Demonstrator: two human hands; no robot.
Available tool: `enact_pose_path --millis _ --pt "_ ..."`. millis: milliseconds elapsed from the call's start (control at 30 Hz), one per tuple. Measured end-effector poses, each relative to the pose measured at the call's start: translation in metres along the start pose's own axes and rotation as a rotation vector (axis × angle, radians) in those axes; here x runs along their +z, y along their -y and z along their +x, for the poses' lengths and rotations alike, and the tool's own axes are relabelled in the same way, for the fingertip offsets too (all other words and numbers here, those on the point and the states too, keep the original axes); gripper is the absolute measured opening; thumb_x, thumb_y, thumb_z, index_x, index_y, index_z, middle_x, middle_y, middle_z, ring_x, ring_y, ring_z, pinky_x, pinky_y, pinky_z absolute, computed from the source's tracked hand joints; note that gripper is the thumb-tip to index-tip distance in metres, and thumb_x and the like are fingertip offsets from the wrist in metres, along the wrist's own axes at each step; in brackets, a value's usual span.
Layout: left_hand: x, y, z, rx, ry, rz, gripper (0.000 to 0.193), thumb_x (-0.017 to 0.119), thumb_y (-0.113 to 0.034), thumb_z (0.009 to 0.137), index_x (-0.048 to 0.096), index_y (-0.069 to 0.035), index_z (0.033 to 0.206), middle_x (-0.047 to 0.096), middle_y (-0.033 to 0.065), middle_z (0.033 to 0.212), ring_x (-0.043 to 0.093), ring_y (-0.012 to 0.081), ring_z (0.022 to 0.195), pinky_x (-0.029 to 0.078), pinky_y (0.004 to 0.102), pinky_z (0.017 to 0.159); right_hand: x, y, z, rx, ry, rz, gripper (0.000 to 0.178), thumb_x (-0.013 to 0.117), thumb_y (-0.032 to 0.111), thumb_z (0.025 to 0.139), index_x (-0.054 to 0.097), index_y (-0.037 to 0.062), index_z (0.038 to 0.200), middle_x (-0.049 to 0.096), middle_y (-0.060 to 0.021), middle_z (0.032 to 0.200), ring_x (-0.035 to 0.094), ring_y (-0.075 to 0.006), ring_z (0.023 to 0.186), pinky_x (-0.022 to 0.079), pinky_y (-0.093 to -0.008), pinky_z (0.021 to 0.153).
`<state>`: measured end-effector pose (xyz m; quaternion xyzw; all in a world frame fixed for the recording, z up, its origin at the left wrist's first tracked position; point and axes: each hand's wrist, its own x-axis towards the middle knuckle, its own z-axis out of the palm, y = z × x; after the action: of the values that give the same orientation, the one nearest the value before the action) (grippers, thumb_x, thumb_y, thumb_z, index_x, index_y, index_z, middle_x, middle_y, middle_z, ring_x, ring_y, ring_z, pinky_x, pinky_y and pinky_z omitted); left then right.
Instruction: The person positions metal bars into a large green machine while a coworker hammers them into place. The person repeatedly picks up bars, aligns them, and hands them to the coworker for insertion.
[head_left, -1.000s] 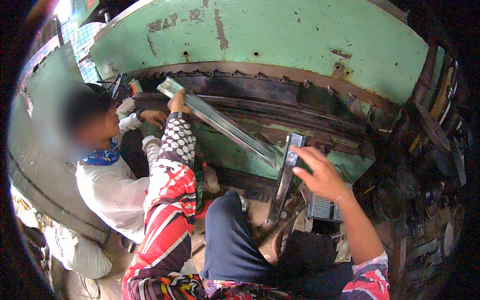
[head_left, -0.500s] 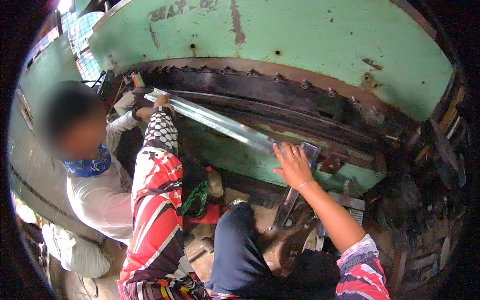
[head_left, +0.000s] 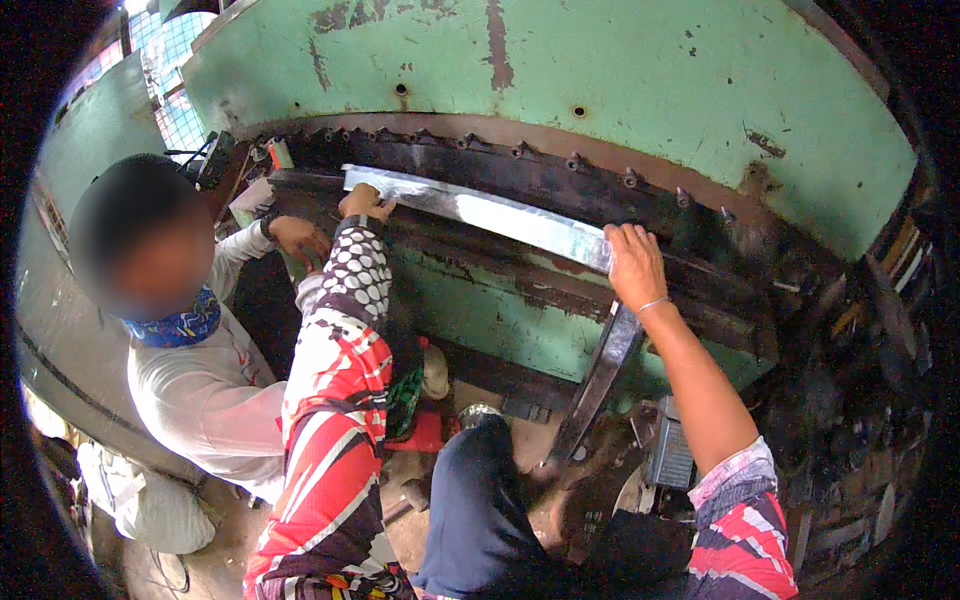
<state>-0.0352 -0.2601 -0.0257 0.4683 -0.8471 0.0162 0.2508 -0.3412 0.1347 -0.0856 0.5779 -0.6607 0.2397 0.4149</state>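
A long, shiny bent sheet-metal strip (head_left: 490, 212) lies slanted across the dark bed of a large green press (head_left: 640, 70). Its left end is gripped by my left hand (head_left: 367, 203), fingers curled round the lower edge. At the other end my right hand (head_left: 635, 265) holds the strip, with fingers bent over the top and the thumb side hidden. Bright light glares off the middle of the metal. Below my right hand a dark metal support bar (head_left: 597, 380) slopes down toward the floor.
At my left a co-worker in a white shirt (head_left: 200, 390) sits close, a hand (head_left: 300, 240) near my left forearm. A row of bolts runs along the press beam (head_left: 540, 175). A hammer (head_left: 408, 497) and a white sack (head_left: 150, 505) lie on the floor.
Both my hands have moved the strip right and up onto the press bed, turning its broad face toward me. My right hand's fingers, spread before, now curl over its end. The co-worker's hand is lower.
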Motion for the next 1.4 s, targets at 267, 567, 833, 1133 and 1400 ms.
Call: enact_pose_path --millis 267,567,833,1133,1400 --pt "0.036 -0.014 0.012 -0.079 -0.142 -0.116 0.077 0.092 -0.018 0.069 0.063 -0.010 0.139 0.070 0.0154 0.131 0.070 0.0357 0.117 0.055 0.0422 0.102 0.000 -0.015 0.031 -0.022 -0.074 -0.077 0.033 0.065 -0.003 0.080 0.066 0.0069 0.112 0.063 -0.0115 0.100 0.060 -0.0324 0.099 0.045 -0.0444 0.089" --pt "0.034 -0.012 0.040 -0.050 -0.306 -0.228 0.051 0.083 -0.021 0.084 0.070 -0.004 0.130 0.076 0.0149 0.104 0.073 0.0312 0.104 0.055 0.0403 0.094 0.000 -0.012 0.015 0.005 -0.101 -0.020 0.023 0.069 0.017 0.094 0.066 0.0084 0.116 0.064 -0.0122 0.101 0.060 -0.0325 0.100 0.043 -0.0467 0.092" --pt "0.022 -0.032 0.008 -0.067 -0.310 -0.291 0.046 0.081 -0.017 0.087 0.070 0.000 0.129 0.078 0.0147 0.106 0.075 0.0278 0.101 0.056 0.0423 0.091 -0.001 -0.002 0.018 0.088 -0.074 -0.169 0.025 0.074 0.019 0.091 0.066 0.0106 0.113 0.063 -0.0090 0.102 0.060 -0.0296 0.100 0.040 -0.0475 0.094" --pt "0.049 -0.014 0.056 -0.281 -0.285 -0.791 0.030 0.076 -0.015 0.092 0.072 -0.002 0.119 0.074 0.0105 0.092 0.066 0.0215 0.071 0.053 0.0357 0.064 0.013 0.006 0.028 0.045 -0.117 -0.195 0.027 0.076 0.019 0.089 0.066 0.0130 0.113 0.061 -0.0080 0.105 0.057 -0.0293 0.105 0.038 -0.0500 0.102" --pt "0.064 0.086 0.083 -0.244 -0.335 -0.936 0.014 0.070 -0.009 0.095 0.068 0.001 0.104 0.069 0.0079 0.090 0.068 0.0208 0.079 0.060 0.0354 0.072 0.020 0.036 0.045 0.061 -0.094 -0.079 0.028 0.073 0.007 0.083 0.068 0.0101 0.110 0.061 -0.0086 0.105 0.057 -0.0304 0.105 0.042 -0.0470 0.096"
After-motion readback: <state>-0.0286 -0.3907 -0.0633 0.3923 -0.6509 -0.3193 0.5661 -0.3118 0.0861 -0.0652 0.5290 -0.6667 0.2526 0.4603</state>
